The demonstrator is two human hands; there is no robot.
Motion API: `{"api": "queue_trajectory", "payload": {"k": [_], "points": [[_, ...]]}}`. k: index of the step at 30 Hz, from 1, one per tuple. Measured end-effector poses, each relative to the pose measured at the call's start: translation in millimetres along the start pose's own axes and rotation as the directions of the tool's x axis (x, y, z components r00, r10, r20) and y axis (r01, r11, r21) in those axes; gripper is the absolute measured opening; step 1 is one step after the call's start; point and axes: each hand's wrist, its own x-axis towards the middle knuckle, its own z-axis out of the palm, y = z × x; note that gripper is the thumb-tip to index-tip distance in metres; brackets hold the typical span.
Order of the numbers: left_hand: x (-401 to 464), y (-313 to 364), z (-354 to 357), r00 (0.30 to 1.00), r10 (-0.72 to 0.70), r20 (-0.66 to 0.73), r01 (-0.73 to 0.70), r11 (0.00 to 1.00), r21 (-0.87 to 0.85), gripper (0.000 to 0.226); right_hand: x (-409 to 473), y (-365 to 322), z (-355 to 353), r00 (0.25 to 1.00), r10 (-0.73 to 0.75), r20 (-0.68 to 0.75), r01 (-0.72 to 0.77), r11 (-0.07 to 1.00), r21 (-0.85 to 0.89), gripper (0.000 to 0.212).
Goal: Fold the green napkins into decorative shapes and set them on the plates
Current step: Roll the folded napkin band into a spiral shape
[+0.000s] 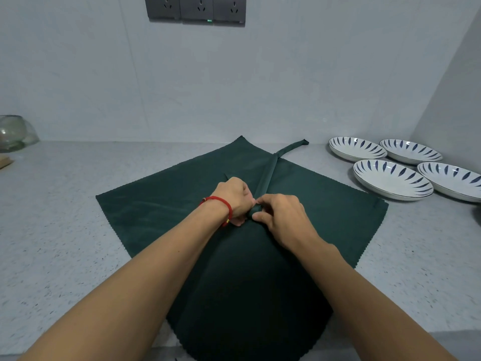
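Both hands meet at the middle of the bench (65,243): the left hand (235,198) and right hand (282,217) pinch a rolled napkin (268,173). It lies on flat napkins (161,204). Four plates (391,178) sit far right, without napkins.

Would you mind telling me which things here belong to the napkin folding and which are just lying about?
Part of the job:
- rolled green napkin, gripped by the left hand and right hand
- flat green napkins underneath
- four plates at right, none holding a napkin

Just lying about:
- glass bowl at far left
- wall sockets
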Motion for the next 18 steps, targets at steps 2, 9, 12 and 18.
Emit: {"api": "queue_trajectory", "payload": {"k": [2, 9, 12, 18], "points": [[1, -4, 4, 0.99, 0.11, -0.09, -0.106, 0.993, 0.047, 0.009, 3, 2, -2, 1.0, -0.004, 0.009, 0.004, 1.0, 0.011, 0.019], [0, -18, 4, 0.957, 0.267, -0.114, -0.268, 0.963, 0.007, 0.013, 20, 11, -11, 0.991, 0.032, 0.131, -0.039, 0.998, 0.051, 0.022], [6, -14, -1, 0.965, 0.253, -0.072, -0.25, 0.967, 0.05, 0.013, 22, 11, -14, 0.989, 0.073, 0.132, -0.082, 0.995, 0.063, 0.035], [22, 3, -7, 0.995, 0.098, 0.016, -0.098, 0.995, 0.011, 0.016, 21, 14, -14, 0.988, 0.147, -0.056, -0.129, 0.961, 0.245, 0.017]]}}
